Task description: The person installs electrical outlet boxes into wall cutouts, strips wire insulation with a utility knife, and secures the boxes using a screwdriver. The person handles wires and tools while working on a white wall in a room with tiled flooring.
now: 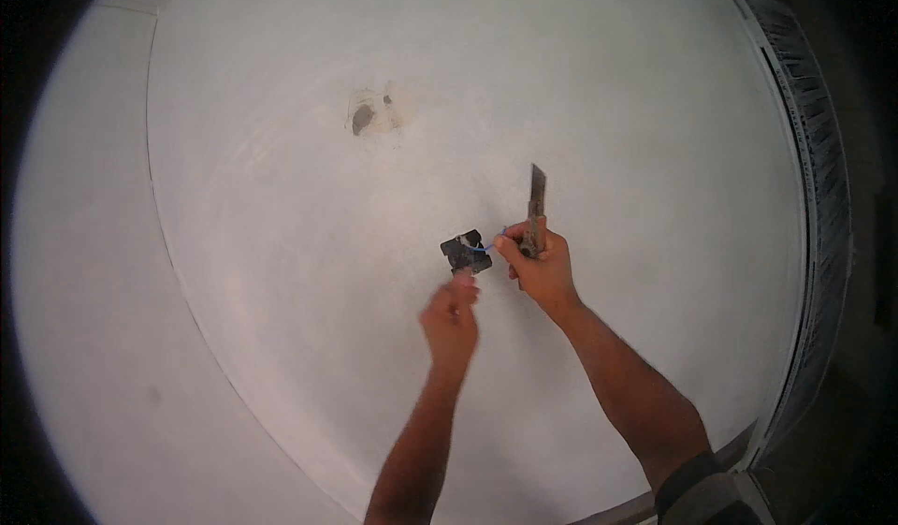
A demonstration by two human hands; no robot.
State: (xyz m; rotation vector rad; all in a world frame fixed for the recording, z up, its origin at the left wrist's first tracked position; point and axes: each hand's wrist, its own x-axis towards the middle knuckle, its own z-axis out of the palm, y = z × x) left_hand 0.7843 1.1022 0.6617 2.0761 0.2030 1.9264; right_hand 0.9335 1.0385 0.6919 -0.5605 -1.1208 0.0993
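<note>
The black box [453, 256] sits set into the white wall [309, 254], and the blue wire [483, 249] runs out of it to the right. My right hand [545, 268], beside the box on the right, is closed: thumb and forefinger pinch the wire, while the same grip retains the knife [537, 193], blade exposed and pointing up. My left hand [451, 319], directly below the box, has its fingers curled; blur prevents telling whether they hold anything. A rough patch [382, 110] lies above and left of the box.
</note>
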